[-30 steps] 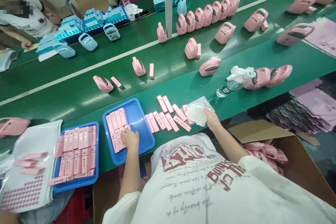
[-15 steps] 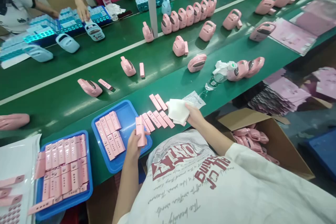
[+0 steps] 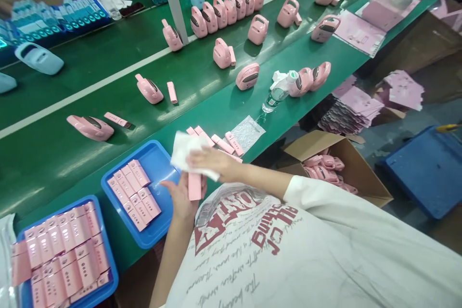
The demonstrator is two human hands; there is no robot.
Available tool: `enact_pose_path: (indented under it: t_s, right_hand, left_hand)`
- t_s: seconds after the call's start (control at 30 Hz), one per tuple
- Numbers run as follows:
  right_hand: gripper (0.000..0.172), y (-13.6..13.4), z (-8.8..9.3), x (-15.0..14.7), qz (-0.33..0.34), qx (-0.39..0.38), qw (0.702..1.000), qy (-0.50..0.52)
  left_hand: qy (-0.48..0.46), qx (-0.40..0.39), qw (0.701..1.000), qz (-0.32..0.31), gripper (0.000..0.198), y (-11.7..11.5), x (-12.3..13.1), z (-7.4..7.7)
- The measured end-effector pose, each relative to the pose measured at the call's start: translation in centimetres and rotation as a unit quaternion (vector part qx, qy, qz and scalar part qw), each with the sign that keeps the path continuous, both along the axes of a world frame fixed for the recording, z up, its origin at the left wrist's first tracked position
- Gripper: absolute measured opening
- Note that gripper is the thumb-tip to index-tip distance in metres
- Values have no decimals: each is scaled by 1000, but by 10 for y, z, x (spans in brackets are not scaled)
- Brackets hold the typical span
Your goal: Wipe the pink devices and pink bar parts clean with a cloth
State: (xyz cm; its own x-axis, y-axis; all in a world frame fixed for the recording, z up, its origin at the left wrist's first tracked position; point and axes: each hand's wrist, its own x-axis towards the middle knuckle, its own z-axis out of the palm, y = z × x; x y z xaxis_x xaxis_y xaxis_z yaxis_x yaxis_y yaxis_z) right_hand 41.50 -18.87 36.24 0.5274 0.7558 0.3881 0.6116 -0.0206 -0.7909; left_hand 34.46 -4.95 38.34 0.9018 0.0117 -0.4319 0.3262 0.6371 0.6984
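My left hand (image 3: pixel 184 197) is closed round a pink rectangular stick-like part (image 3: pixel 195 186), its upper end covered by a white cloth (image 3: pixel 186 149). Over that cloth lies my right hand (image 3: pixel 209 161), pressing it against the part from above; the fingertips are partly blurred. Just beyond the cloth, several similar pink parts (image 3: pixel 234 143) lie on the green bench, some hidden behind the right hand. Left of my left hand sits a blue tray (image 3: pixel 159 154) holding several of these parts in two rows.
A fuller blue tray (image 3: pixel 108 269) of pink parts stands at lower left. Pink handled casings (image 3: pixel 148 89) are spread along the green belt. A water bottle (image 3: pixel 276 96) and a clear bag (image 3: pixel 249 133) lie to the right. An open carton (image 3: pixel 364 178) below holds pink casings.
My right hand has brought the white cloth leftward onto the pink part in my left hand. The view has shifted right. The co-worker's hand on a blue casing has left the view.
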Motion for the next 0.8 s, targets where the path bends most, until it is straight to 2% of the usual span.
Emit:
enact_pose_path:
  t_s: [0.03, 0.07, 0.13, 0.2, 0.27, 0.33, 0.37, 0.47, 0.6, 0.7, 0.8]
  right_hand:
    - [39, -1, -1, 8, -82, 32, 992, 86]
    - [39, -2, -1, 16, -165, 72, 967, 183]
    - [39, -6, -3, 28, -273, 161, 875, 365]
    - [32, -10, -4, 33, -306, 234, 775, 500]
    - [23, -13, -5, 33, -313, 280, 691, 589]
    - [17, -14, -7, 29, -331, 302, 624, 640]
    - [15, -14, -8, 27, -340, 310, 602, 653]
    - [12, -12, -9, 23, -350, 324, 570, 669]
    - [13, -15, -7, 26, -354, 323, 557, 679]
    - [15, -21, -5, 30, -353, 319, 565, 673]
    - [15, -24, -5, 33, -341, 318, 584, 664]
  left_hand:
    - [-19, 9, 1000, -20, 74, 1, -1, 1]
    - [-40, 24, 998, -38, 67, 1, -2, 3]
    - [-74, 57, 994, -57, 49, 1, -3, 4]
    - [-92, 81, 991, -60, 33, 2, -3, 4]
    - [-93, 85, 991, -42, 29, 3, -2, 4]
    - [-77, 66, 995, -17, 37, 3, 0, 5]
    - [-68, 53, 996, -11, 43, 3, 1, 6]
    - [-47, 33, 998, -27, 49, 4, 4, 9]
    - [-26, 38, 998, -35, 39, 5, 7, 13]
    - [-5, 26, 999, -31, 38, 3, 9, 17]
    - [-5, 8, 1000, -28, 50, 0, 12, 24]
